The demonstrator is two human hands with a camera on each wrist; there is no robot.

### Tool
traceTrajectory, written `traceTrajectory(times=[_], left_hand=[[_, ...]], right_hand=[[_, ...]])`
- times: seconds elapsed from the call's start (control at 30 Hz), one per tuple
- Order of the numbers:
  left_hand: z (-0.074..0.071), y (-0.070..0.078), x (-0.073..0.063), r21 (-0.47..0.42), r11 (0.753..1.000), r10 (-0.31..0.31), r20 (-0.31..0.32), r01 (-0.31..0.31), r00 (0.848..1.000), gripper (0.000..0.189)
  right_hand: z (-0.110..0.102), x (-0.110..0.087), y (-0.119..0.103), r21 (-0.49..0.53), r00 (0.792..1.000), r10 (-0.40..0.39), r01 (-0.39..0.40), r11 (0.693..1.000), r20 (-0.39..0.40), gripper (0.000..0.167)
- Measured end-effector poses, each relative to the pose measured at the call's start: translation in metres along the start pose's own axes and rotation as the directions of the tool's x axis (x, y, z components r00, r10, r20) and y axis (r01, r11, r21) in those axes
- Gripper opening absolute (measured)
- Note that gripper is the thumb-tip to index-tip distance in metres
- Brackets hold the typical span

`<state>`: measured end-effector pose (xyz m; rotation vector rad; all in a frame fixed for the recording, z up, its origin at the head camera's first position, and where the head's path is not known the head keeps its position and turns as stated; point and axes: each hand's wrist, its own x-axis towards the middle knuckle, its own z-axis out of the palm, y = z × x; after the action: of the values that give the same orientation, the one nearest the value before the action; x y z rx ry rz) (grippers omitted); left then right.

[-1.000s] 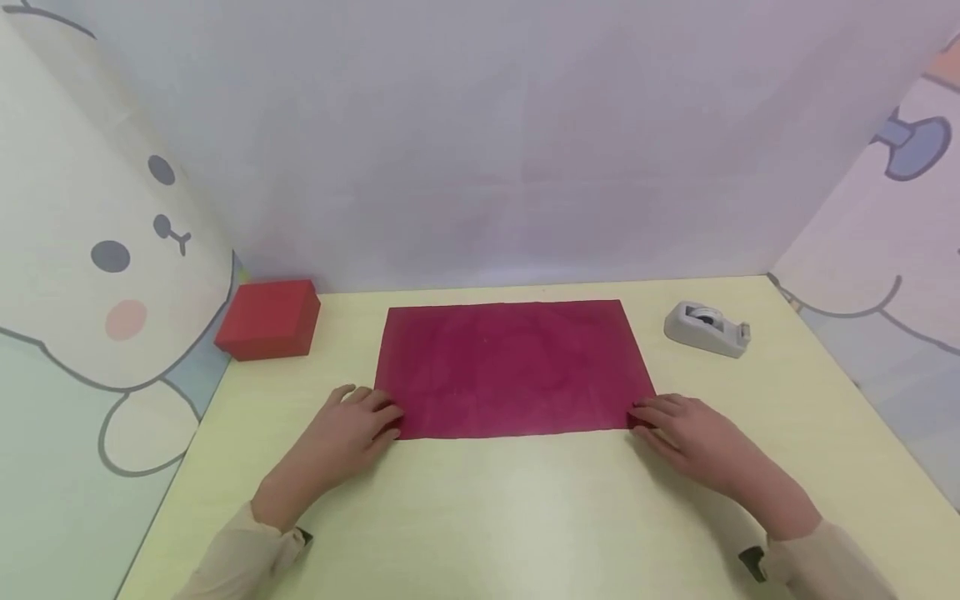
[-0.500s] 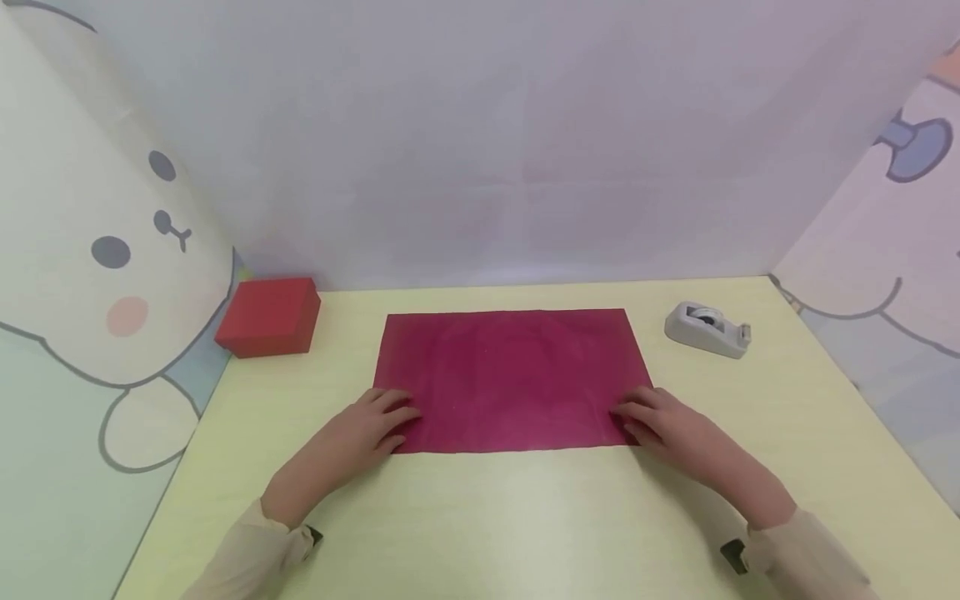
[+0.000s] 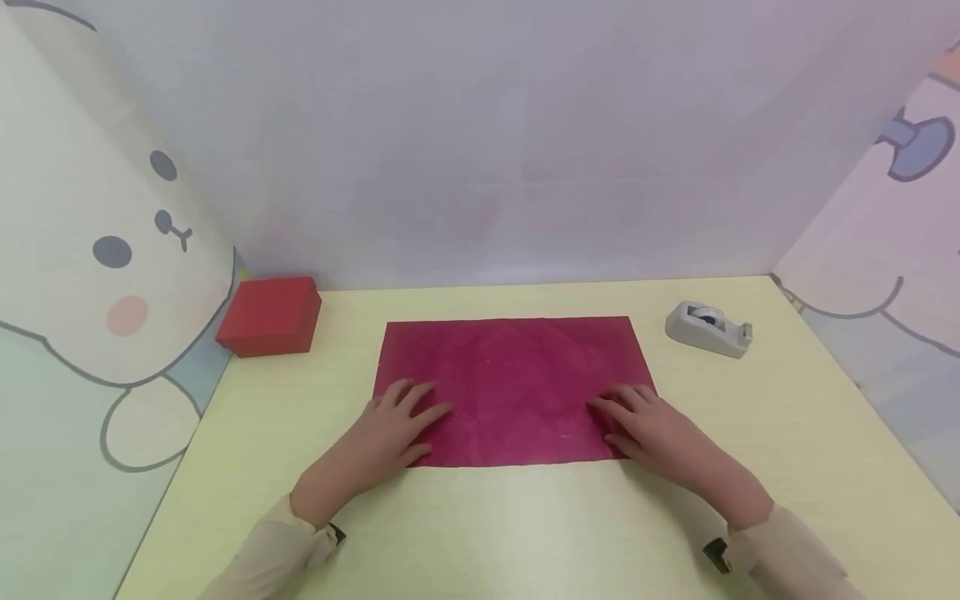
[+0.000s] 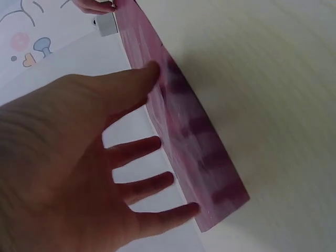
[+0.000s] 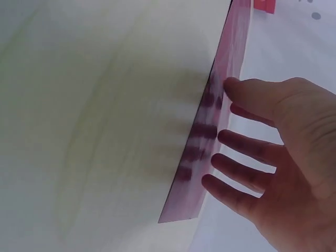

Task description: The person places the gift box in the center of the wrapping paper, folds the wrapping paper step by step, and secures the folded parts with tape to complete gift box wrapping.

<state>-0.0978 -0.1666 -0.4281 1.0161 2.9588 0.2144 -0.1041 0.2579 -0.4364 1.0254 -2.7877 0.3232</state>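
Since the earlier head frame, the magenta sheet has slid toward the bottom of the frame, and the person's left hand and right hand have moved inward over it. A pale backdrop fills the upper frame, with cartoon figures at its left and right sides. Below it spreads the light yellow table. The sheet lies flat across the middle of the table, between the hands: the left hand reaches over its lower left corner, the right hand over its lower right. Both hands have their fingers spread, tips pointing inward above the sheet; whether the fingertips touch it, one cannot tell. Both forearms come in from the lower corners in beige sleeves. A red box sits left of the sheet, and a smaller grey tape dispenser stands to its right.
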Motion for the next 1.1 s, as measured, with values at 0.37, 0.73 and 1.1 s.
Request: traceTrajectory(times=[0.37, 0.73, 1.1], left_hand=[[-0.013, 0.026, -0.007, -0.016, 0.999, -0.037, 0.122, 0.039, 0.992, 0.060], [-0.001, 0.031, 0.007, -0.125, 0.988, -0.065, 0.212, 0.093, 0.975, 0.073], [0.003, 0.034, 0.009, -0.158, 0.983, -0.059, 0.217, 0.095, 0.974, 0.076]], right_hand=[[-0.013, 0.004, -0.018, 0.010, 0.995, 0.022, -0.023, 1.000, 0.100, 0.059], [0.006, 0.080, -0.043, 0.099, 0.970, -0.027, 0.002, 0.995, 0.242, 0.082], [0.023, 0.106, -0.023, 0.072, 0.946, 0.015, -0.041, 0.997, 0.325, 0.081]])
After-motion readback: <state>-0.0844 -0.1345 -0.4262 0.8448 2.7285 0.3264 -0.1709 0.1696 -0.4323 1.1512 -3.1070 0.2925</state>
